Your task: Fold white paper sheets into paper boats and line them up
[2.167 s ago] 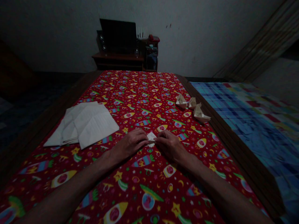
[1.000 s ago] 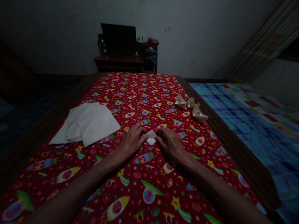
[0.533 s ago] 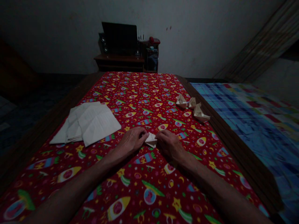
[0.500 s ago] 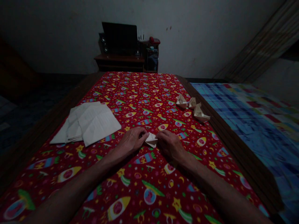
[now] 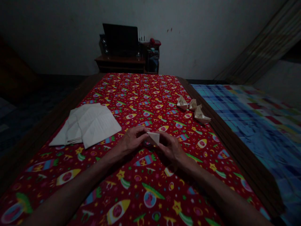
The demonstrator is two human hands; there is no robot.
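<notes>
A small piece of folded paper [image 5: 154, 138], white and showing a triangular face, is held between my two hands. My left hand [image 5: 134, 138] pinches its left corner between thumb and fingers. On the other side, my right hand [image 5: 171, 146] grips the right edge, its thumb below and fingers behind. To the left lies a fanned stack of creased white paper sheets [image 5: 98, 124]. Several folded paper boats stand at the right: one paper boat [image 5: 182, 103] at the back, a smaller paper boat [image 5: 192, 104] beside it, and a larger paper boat [image 5: 201, 115] nearest me.
A red cloth [image 5: 131, 188] printed with rockets and stars covers the surface under my arms. Beyond its far end is a wooden desk [image 5: 119, 59] with a dark monitor [image 5: 121, 38] and a red telephone [image 5: 155, 41]. Blue checked bedding [image 5: 225, 116] lies to the right.
The folded paper has been turned, so a flat triangular face now shows. My right thumb has come under it, and both hands have shifted slightly. Sheets and boats stay in place.
</notes>
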